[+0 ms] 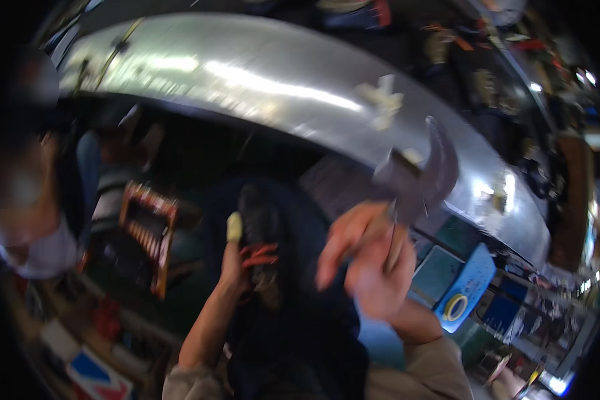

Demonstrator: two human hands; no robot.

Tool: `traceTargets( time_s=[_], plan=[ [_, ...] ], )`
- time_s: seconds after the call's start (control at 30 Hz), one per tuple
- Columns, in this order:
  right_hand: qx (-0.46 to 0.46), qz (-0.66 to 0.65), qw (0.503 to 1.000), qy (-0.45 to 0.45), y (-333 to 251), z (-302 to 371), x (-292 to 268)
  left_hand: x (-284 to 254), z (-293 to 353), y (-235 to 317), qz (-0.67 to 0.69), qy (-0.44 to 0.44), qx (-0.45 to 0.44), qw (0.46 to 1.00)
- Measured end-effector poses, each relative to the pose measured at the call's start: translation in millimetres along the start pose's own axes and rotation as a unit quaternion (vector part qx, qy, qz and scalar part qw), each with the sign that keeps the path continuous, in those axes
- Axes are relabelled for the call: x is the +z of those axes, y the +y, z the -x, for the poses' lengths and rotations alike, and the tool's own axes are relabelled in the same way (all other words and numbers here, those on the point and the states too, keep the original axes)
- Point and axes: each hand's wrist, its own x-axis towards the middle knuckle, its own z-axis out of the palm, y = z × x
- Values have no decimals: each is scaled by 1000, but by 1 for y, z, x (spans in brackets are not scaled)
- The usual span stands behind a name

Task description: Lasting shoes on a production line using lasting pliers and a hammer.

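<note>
My left hand (pixel 232 267) is closed around a dark shoe (pixel 252 217) over my lap, with a pale yellow cover (pixel 234 227) on its thumb. The shoe stands nearly upright in the picture, and its lower part is lost in shadow. Raised to the right of it, my right hand (pixel 373 260) grips a hammer (pixel 440 167) with a broad, curved metal head. The hammer head is apart from the shoe, between my right hand and the metal table. Motion blurs the right fingers.
A long, curved metal table (pixel 280 50) arcs across the front, bearing whitish pieces (pixel 383 101). At right, a tape roll (pixel 455 307) lies on a blue board (pixel 477 270). A wooden-framed rack (pixel 167 247) stands at left, near another person (pixel 30 207). Boxes fill the lower left.
</note>
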Motion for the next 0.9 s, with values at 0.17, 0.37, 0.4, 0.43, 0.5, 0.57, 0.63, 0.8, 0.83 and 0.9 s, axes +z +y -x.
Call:
traceTargets(
  time_s=[0.17, 0.37, 0.4, 0.43, 0.5, 0.57, 0.63, 0.8, 0.83, 0.9],
  plan=[
    [161, 107, 977, 93, 83, 53, -38, 38, 19, 8, 114, 7, 87, 990],
    [184, 168, 966, 68, 112, 73, -32, 48, 47, 32, 128, 32, 56, 990],
    [149, 188, 968, 67, 114, 71, -33, 50, 45, 31, 125, 29, 53, 990],
    [175, 163, 965, 109, 113, 66, -31, 51, 44, 28, 202, 27, 170, 964],
    [234, 173, 951, 104, 106, 42, -26, 15, 19, 26, 99, -281, 504, 811],
    [289, 201, 930, 107, 114, 31, -31, 36, 19, 43, 100, -165, 468, 862],
    [235, 200, 946, 101, 132, 30, -29, 44, -2, 54, 2, 2, 459, 889],
    [155, 315, 936, 36, 131, 2, -6, 27, -19, 35, -253, 4, 496, 830],
    [151, 315, 936, 42, 141, -4, -10, 24, -18, 35, -258, -3, 503, 825],
    [161, 291, 938, 100, 159, -6, -22, 26, -4, 42, -239, -46, 471, 848]
  ],
)
